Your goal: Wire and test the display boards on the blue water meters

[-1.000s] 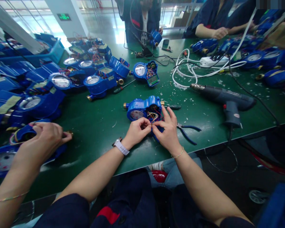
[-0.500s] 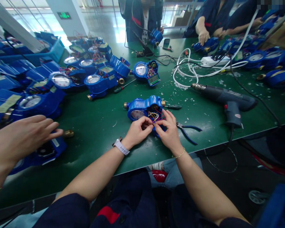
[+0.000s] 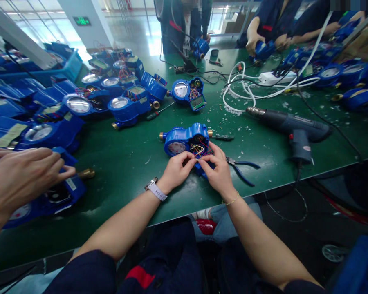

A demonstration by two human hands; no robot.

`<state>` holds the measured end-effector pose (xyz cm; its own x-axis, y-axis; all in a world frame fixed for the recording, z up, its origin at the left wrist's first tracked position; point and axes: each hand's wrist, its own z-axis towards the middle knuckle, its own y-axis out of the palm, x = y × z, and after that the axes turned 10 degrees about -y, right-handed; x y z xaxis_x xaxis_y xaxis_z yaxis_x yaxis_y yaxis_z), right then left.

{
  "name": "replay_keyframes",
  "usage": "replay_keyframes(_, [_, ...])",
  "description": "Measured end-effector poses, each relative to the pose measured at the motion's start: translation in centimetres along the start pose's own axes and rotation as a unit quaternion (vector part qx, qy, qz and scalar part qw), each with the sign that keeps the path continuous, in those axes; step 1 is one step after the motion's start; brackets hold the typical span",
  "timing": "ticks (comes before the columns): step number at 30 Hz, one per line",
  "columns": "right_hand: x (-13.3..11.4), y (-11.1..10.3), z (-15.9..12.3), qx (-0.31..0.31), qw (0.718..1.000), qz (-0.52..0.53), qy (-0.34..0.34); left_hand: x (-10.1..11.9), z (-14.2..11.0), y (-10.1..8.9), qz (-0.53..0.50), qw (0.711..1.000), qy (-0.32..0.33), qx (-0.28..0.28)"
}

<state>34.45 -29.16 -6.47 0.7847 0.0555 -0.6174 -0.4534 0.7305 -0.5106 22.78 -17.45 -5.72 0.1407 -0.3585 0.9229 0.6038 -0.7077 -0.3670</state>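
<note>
A blue water meter [image 3: 184,139] lies open on the green table [image 3: 125,163] in front of me, with a bundle of thin coloured wires [image 3: 198,150] spilling from its right half. My left hand [image 3: 177,170], with a watch on the wrist, pinches those wires between thumb and fingers. My right hand [image 3: 218,170] meets it from the right, fingers closed on the same wires and resting on a blue cover piece partly hidden under the palm.
Blue-handled pliers [image 3: 242,168] lie just right of my right hand, a small screwdriver [image 3: 222,138] beside the meter. A heat gun [image 3: 291,125] and white cables [image 3: 251,87] sit further right. Many blue meters [image 3: 129,107] crowd the left. A co-worker's hand [image 3: 21,179] handles one there.
My hands stay pinched on the wires, barely shifting. The co-worker's hand at the left has lifted off its meter and drawn back leftwards.
</note>
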Motion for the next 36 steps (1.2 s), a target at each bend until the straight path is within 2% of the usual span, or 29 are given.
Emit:
replay_keyframes(12, [-0.1, -0.2, 0.0, -0.004, 1.000, 0.021, 0.021, -0.9, 0.5, 0.6, -0.174, 0.980, -0.078, -0.063])
replay_keyframes(19, [0.0, -0.2, 0.0, -0.002, 0.999, 0.030, 0.024, -1.0, 0.7, 0.6, -0.211, 0.970, -0.088, -0.080])
replay_keyframes(22, [0.0, -0.1, -0.1, -0.002, 1.000, 0.026, 0.017, -0.7, 0.6, 0.5, -0.166, 0.982, -0.065, -0.060])
replay_keyframes(25, [0.0, 0.0, -0.1, 0.006, 1.000, 0.016, 0.009, -0.2, 0.3, 0.2, -0.071, 0.997, -0.016, -0.014])
replay_keyframes(28, [-0.1, 0.1, 0.0, 0.017, 1.000, 0.019, 0.012, 0.2, 0.0, 0.0, 0.007, 1.000, 0.012, 0.010])
replay_keyframes(32, [-0.4, 0.2, 0.1, 0.017, 0.998, 0.033, 0.041, 0.2, -0.2, -0.1, 0.066, 0.998, 0.021, 0.010])
replay_keyframes(36, [-0.7, 0.2, 0.2, 0.022, 0.997, 0.045, 0.064, 0.1, -0.2, -0.1, 0.075, 0.997, 0.016, -0.002])
